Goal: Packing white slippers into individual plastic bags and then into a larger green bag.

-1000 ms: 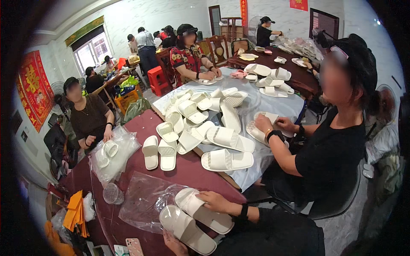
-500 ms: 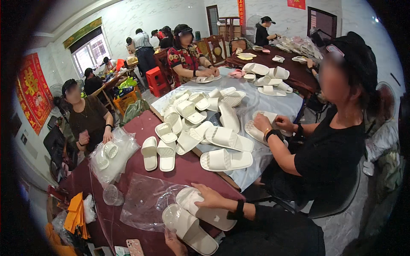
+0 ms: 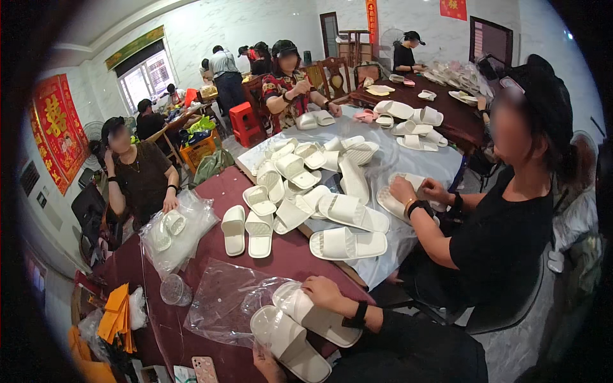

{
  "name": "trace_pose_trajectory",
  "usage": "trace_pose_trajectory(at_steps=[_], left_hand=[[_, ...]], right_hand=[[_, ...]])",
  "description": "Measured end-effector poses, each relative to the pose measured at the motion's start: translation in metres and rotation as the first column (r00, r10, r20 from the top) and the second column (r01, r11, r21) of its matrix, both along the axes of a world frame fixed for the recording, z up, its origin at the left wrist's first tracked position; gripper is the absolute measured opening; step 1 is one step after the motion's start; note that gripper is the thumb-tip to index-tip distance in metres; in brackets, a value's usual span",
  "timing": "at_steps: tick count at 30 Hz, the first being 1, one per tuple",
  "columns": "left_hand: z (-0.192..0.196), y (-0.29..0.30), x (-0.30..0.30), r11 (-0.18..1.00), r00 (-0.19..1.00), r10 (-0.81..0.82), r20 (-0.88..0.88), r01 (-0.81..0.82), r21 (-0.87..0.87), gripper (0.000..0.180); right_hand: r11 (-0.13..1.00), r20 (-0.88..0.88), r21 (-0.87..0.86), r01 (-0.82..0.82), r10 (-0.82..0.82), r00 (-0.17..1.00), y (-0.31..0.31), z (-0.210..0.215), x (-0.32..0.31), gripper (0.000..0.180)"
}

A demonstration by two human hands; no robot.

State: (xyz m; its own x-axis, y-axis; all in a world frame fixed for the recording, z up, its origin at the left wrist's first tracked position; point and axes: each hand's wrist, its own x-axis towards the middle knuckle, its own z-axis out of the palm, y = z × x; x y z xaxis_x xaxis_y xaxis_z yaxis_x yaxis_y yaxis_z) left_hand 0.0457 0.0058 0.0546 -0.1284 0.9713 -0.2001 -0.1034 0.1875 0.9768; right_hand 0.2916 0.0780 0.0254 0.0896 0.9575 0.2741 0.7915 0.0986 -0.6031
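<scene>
Two white slippers lie side by side at the near edge of the dark red table (image 3: 211, 191). My right hand (image 3: 324, 292), with a black wristband, grips the upper slipper (image 3: 319, 317) from above. My left hand (image 3: 265, 359) is mostly hidden at the bottom edge and holds the lower slipper (image 3: 290, 343) from beneath. The toes of both slippers point toward an open clear plastic bag (image 3: 223, 301) lying flat just left of them.
A pair of white slippers (image 3: 246, 230) and a heap of several more (image 3: 306, 185) lie farther along the table. A person in black sits at my right, another at the left handles a bagged pair (image 3: 171, 231). A plastic cup (image 3: 174, 290), orange items (image 3: 118, 316) and a phone (image 3: 205, 370) are near.
My hands and the two slippers have hardly shifted. The person at the left has lifted one hand from the bagged pair up to the head.
</scene>
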Motion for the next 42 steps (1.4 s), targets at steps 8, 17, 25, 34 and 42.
trace_pose_trajectory(at_steps=[8, 17, 25, 34, 42], left_hand=[[0.01, 0.001, 0.0, 1.0, 0.999, -0.009, -0.041, 0.008, -0.026, 0.048], [0.003, -0.002, 0.005, 1.0, 0.998, -0.024, -0.058, 0.025, 0.013, 0.045], [-0.011, -0.001, -0.002, 0.998, 0.996, -0.05, -0.07, 0.048, -0.031, 0.044], [-0.011, -0.005, -0.004, 0.999, 0.994, -0.012, -0.112, 0.006, -0.053, 0.039], [-0.011, -0.012, -0.008, 0.997, 0.995, 0.041, -0.091, -0.047, -0.06, 0.038]], right_hand=[[0.958, -0.361, -0.17, -0.233, 0.159, 0.919, -0.011, 0.016, 0.024, 0.035], [0.975, -0.282, -0.171, -0.14, 0.088, 0.955, 0.005, 0.011, 0.016, 0.071], [0.987, -0.184, -0.14, -0.077, 0.05, 0.982, 0.017, -0.001, 0.006, 0.031], [0.99, -0.176, -0.079, -0.12, 0.105, 0.979, 0.002, -0.011, 0.021, 0.019], [1.0, -0.23, 0.017, -0.016, 0.02, 0.973, -0.04, 0.0, 0.001, 0.017]])
